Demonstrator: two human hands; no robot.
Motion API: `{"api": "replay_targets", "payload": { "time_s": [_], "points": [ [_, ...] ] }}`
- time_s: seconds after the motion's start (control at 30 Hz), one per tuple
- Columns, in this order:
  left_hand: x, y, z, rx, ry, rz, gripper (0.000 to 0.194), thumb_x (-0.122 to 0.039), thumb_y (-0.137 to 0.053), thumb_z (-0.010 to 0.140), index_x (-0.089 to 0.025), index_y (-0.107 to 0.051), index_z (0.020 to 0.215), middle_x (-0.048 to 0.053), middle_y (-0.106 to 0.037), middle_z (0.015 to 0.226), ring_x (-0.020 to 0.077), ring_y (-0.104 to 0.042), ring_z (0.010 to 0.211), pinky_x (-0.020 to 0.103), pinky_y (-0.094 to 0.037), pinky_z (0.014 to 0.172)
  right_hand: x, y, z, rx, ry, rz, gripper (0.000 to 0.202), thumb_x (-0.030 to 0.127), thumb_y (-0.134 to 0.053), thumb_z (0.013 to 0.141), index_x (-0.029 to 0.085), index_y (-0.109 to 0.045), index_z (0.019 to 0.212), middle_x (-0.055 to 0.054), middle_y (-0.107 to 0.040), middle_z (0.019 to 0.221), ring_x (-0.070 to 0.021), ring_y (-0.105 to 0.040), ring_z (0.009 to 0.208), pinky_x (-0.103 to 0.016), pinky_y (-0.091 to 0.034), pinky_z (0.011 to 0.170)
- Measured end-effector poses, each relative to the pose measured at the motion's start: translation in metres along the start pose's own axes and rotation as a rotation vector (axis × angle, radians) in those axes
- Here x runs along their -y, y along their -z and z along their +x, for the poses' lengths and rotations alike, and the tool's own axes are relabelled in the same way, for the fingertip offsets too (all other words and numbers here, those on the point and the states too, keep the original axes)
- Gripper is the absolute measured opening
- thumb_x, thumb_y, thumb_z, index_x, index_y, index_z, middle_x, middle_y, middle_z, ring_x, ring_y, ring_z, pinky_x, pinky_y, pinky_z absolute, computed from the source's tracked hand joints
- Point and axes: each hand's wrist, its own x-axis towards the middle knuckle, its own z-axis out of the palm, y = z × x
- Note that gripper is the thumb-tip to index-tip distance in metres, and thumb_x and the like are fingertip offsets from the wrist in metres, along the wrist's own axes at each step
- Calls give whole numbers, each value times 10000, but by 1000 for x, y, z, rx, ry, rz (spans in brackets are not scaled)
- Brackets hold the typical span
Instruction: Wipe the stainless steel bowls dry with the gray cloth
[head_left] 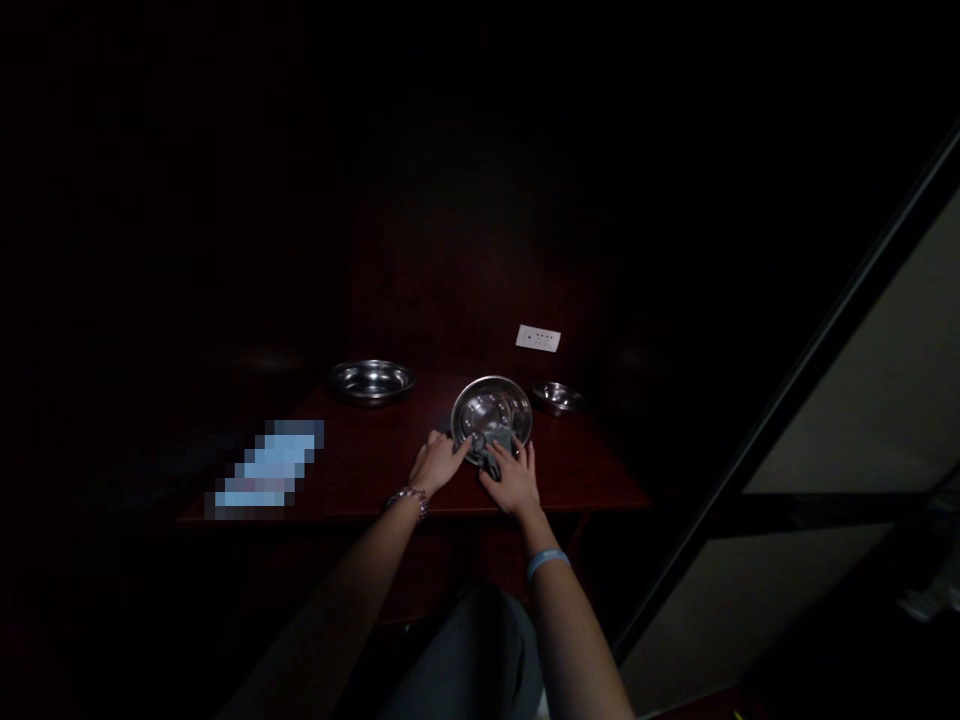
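A shiny metal bowl (480,405) is tilted toward me above the dark red table (367,480). My left hand (439,463) is closed on its near left rim, with the thumb on the inside. In my right hand (516,484) is a grey cloth (498,440), pressed by the fingers against the lower right inside of the bowl. Part of the cloth bunches up between the two hands. The bowl's underside and most of my left fingers are hidden.
A wider metal bowl (373,380) stands at the back left, and a small metal bowl (556,397) at the back right. On the back wall is a white socket panel (538,338). A blurred-out bright rectangle (268,468) lies at the left. A dark slanted edge (720,510) runs along the right.
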Motion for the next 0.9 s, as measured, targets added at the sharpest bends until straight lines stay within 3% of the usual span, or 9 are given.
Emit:
{"api": "replay_targets", "payload": {
  "time_s": [0.63, 0.9],
  "points": [
    [3, -2, 3, 2, 20, 10, 482, -447, -336, 1000, -151, -713, 1052, 130, -670, 1045, 247, -606, 1100, 316, -447, 942, 1, 0, 0, -5, 2, 10, 553, 467, -531, 917, 283, -512, 1438, 7, -516, 1499, -275, -196, 1501, -522, -10, 1237],
    [9, -7, 7, -38, 112, -78, 553, -524, -292, 993, -154, -702, 962, 127, -650, 1039, 224, -665, 946, 298, -481, 842, 2, 0, -1, -35, -6, -6, 528, 471, -532, 915, 293, -541, 1412, 7, -549, 1470, -265, -200, 1497, -528, -14, 1237]
  ]
}}
